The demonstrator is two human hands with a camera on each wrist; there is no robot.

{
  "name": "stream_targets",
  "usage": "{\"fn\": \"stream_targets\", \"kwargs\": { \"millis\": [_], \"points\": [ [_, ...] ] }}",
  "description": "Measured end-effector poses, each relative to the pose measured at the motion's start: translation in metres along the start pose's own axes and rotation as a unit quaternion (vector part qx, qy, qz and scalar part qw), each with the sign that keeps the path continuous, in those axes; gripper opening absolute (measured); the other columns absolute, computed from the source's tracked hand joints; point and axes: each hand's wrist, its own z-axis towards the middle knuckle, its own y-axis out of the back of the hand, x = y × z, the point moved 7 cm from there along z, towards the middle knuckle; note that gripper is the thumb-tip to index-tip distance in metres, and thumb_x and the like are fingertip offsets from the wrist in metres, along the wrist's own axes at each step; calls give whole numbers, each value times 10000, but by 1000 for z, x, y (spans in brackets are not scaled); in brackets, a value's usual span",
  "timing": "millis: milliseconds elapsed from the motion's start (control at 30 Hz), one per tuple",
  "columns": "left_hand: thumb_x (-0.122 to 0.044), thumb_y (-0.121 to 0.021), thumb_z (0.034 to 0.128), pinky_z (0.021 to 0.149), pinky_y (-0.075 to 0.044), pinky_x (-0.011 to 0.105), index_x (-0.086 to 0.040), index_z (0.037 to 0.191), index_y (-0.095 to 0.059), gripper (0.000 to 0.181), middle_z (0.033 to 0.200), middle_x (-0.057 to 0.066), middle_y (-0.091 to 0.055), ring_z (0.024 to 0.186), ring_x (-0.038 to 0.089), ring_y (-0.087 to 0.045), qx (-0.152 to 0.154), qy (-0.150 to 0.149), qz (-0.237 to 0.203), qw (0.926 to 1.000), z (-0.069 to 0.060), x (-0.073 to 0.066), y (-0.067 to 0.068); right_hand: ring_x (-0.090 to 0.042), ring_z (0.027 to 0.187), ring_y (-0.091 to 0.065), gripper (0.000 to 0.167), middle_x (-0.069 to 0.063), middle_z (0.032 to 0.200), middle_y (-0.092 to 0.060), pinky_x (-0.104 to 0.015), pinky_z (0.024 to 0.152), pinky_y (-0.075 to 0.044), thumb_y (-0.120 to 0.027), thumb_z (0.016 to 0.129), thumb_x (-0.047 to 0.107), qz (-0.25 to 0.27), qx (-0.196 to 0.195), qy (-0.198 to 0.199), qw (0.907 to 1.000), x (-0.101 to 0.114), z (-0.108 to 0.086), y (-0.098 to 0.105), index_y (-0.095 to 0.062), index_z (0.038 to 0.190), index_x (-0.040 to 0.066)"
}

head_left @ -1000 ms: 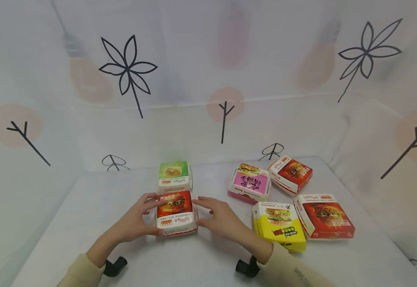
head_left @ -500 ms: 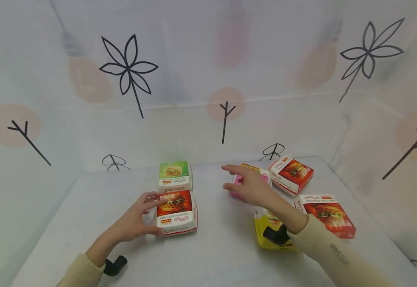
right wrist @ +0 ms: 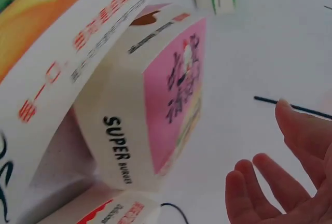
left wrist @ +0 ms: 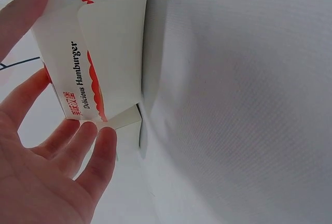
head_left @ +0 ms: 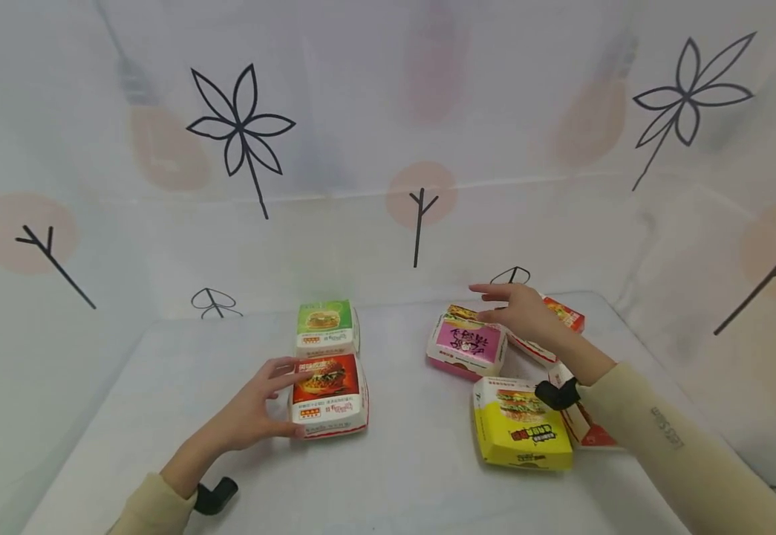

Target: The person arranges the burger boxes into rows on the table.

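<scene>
My left hand (head_left: pixel 254 409) holds a red-and-white hamburger box (head_left: pixel 330 405) by its left side, thumb at the near corner and index finger toward the far one. The left wrist view shows the fingertips on the end of that box (left wrist: pixel 111 53), which sits on the white table. Directly behind it stands a green-and-white burger box (head_left: pixel 326 327). My right hand (head_left: pixel 531 319) hovers with nothing in it, fingers extended, over a red burger box (head_left: pixel 564 312) at the back right and beside a pink burger box (head_left: pixel 469 349). It partly hides the red one.
A yellow burger box (head_left: pixel 524 427) lies at the right, nearer to me. Another red burger box (head_left: pixel 591 431) beside it is partly covered by my right sleeve (head_left: pixel 682 446). A white patterned cloth backdrop (head_left: pixel 334 245) rises behind the table.
My right hand has left the side of the red-and-white hamburger box and moved right, past the pink box, to the back right boxes. My left hand has stayed in place.
</scene>
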Motion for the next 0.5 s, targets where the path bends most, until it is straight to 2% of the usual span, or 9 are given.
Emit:
{"fn": "stream_targets", "kwargs": {
  "millis": [233,500],
  "points": [
    [-449,-879,719,1000,-412,649,-228,1416,-568,795,1524,111,-335,1385,416,-344,-24,-20,3,10000,0,1,-2,-482,1327,-398,545,-263,1419,-501,-644,1016,-390,-673,943,199,-337,184,-442,9983,-28,3,-3,-517,1463,142],
    [-450,-874,726,995,-394,677,-231,1422,-561,793,1539,108,-314,1382,420,-322,-8,83,67,9999,-1,2,-1,-478,1305,-430,506,-284,1421,-480,-611,999,-431,-626,963,185,-367,527,-558,9964,-38,5,-11,-524,1453,119]
  ]
}}
